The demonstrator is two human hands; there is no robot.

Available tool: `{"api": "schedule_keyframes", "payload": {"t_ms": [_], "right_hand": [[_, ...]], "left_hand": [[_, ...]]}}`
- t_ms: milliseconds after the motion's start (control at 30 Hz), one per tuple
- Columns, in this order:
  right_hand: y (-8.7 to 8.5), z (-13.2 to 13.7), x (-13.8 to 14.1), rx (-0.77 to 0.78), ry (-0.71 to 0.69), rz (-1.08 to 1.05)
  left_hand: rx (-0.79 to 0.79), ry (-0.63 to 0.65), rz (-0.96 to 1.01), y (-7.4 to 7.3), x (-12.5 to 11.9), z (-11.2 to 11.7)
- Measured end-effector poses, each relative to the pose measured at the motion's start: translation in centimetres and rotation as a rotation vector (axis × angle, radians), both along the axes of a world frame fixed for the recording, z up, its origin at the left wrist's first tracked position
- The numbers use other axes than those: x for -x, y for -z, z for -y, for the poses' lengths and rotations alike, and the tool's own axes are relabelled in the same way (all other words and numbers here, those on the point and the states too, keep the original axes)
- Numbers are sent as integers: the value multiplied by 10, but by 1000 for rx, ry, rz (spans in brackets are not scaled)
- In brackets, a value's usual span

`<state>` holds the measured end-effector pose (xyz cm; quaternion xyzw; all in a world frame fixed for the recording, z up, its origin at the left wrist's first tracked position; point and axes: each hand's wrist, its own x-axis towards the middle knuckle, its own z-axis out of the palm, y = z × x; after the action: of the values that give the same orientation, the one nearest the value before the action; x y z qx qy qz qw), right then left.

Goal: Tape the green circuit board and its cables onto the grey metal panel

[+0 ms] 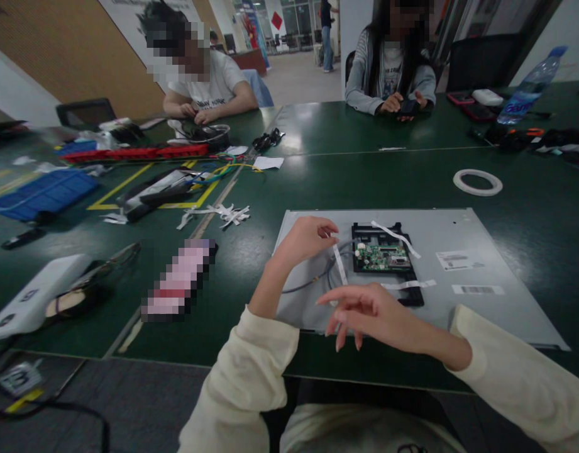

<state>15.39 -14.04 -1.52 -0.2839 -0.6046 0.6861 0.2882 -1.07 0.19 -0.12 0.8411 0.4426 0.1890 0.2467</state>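
A grey flat metal panel lies on the table before me. On it sits a green circuit board in a black plastic frame, with grey cables running off to the left. My left hand is over the panel's left part, its fingers curled and pinched at the upper end of a white tape strip that slants down across the cables. Just below that strip, my right hand hovers with fingers spread and nothing held. Two more tape strips, an upper one and a lower one, cross the frame.
A tape roll lies beyond the panel. To the left are a phone, tape scraps, a white device and a blue tray. A water bottle leans at far right. Two people sit opposite, hands on objects.
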Motion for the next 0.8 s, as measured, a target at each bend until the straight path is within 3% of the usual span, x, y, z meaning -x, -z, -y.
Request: {"api": "schedule_keyframes", "payload": {"t_ms": [133,233,467,800], "right_hand": [[0,-1,-1,-881,291,432],[4,-6,0,-1158,320,657],[15,-9,1,-1265,274,902],[17,-10,3,-1309,258,998]], "left_hand": [[12,13,-48,-3,1,2],[16,18,-64,-3,2,3],[-5,51,-119,-1,3,3],[-108,200,-230,-1,4,1]]}}
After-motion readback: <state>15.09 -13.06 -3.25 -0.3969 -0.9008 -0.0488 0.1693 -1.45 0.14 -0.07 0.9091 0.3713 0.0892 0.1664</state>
